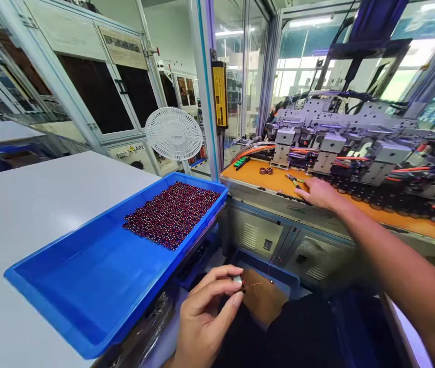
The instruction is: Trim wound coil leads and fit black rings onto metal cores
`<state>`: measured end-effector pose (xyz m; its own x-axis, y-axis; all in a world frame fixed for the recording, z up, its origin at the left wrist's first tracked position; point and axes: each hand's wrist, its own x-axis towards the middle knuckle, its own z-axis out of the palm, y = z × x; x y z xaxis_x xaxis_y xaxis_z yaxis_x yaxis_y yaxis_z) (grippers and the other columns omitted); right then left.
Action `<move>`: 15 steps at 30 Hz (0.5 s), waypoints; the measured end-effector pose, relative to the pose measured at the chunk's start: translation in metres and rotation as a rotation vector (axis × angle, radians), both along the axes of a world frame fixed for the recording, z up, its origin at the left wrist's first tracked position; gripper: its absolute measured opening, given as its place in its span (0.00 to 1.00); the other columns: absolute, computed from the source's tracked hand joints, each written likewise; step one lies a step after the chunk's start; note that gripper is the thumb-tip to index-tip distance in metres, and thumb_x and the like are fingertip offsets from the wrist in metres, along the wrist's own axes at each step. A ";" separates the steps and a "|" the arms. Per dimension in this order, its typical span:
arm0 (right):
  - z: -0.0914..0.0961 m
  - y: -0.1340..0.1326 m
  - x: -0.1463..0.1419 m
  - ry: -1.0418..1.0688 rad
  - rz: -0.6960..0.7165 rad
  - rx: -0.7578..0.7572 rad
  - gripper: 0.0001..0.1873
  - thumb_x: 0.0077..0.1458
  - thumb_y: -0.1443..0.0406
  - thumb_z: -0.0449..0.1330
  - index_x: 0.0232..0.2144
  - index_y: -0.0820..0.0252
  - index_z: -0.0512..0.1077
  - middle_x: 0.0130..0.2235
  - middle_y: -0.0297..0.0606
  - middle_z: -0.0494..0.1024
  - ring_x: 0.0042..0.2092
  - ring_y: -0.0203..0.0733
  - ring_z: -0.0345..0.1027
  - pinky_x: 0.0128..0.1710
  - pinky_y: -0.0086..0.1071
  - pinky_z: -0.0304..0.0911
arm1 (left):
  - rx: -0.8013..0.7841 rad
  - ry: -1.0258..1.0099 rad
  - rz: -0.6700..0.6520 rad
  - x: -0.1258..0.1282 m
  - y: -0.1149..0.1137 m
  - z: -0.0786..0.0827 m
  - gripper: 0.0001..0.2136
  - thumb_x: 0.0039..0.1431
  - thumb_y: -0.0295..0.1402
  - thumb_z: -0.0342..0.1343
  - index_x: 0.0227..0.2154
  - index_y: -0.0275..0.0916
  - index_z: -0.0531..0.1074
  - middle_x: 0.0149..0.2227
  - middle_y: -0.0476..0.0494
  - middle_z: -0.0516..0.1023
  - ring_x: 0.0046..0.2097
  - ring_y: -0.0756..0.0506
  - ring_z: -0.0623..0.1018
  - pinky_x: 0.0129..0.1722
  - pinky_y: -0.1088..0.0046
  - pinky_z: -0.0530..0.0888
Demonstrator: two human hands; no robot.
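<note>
My left hand (211, 306) is closed in a pinch low in the middle. Between its thumb and fingers sits a small wound coil part (243, 284), with thin copper-coloured wire ends sticking out to the right. The fingers cover much of this part. My right hand (319, 193) reaches over the orange work mat (248, 169) at the machine's front edge. Its thumb and fingers are apart around the handles of small pliers (294, 180) lying on the mat. Left of the pliers sit two round copper-coloured coil parts (266, 170).
A blue tray (83, 271) on the white table (48, 199) holds a dense patch of small dark-red parts (175, 212). Another blue bin (290, 280) with brown lining stands below. A machine with metal blocks (328, 148) lines the mat. A white fan (174, 134) stands behind the tray.
</note>
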<state>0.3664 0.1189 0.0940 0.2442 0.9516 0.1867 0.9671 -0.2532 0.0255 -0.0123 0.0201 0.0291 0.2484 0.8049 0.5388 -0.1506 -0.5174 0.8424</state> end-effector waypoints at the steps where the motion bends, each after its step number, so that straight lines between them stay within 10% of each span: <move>1: 0.000 -0.010 0.001 -0.009 0.028 -0.005 0.24 0.62 0.53 0.54 0.46 0.71 0.73 0.49 0.59 0.74 0.51 0.57 0.68 0.51 0.44 0.62 | -0.014 -0.002 -0.005 0.000 0.000 -0.001 0.09 0.54 0.22 0.62 0.34 0.43 0.81 0.40 0.40 0.83 0.41 0.46 0.83 0.37 0.75 0.80; 8: -0.039 -0.130 -0.039 0.071 0.255 0.262 0.29 0.55 0.64 0.57 0.57 0.73 0.64 0.50 0.57 0.70 0.53 0.56 0.66 0.56 0.45 0.64 | -0.084 -0.012 -0.070 0.009 0.002 -0.010 0.09 0.56 0.23 0.61 0.35 0.43 0.81 0.42 0.40 0.83 0.43 0.45 0.82 0.37 0.75 0.80; 15: -0.118 -0.242 -0.151 0.975 0.385 0.223 0.28 0.58 0.70 0.58 0.60 0.48 0.63 0.43 0.44 0.78 0.42 0.45 0.77 0.39 0.32 0.75 | -0.106 0.006 -0.133 0.019 0.004 -0.013 0.10 0.55 0.22 0.61 0.35 0.43 0.81 0.42 0.41 0.82 0.43 0.46 0.82 0.38 0.75 0.80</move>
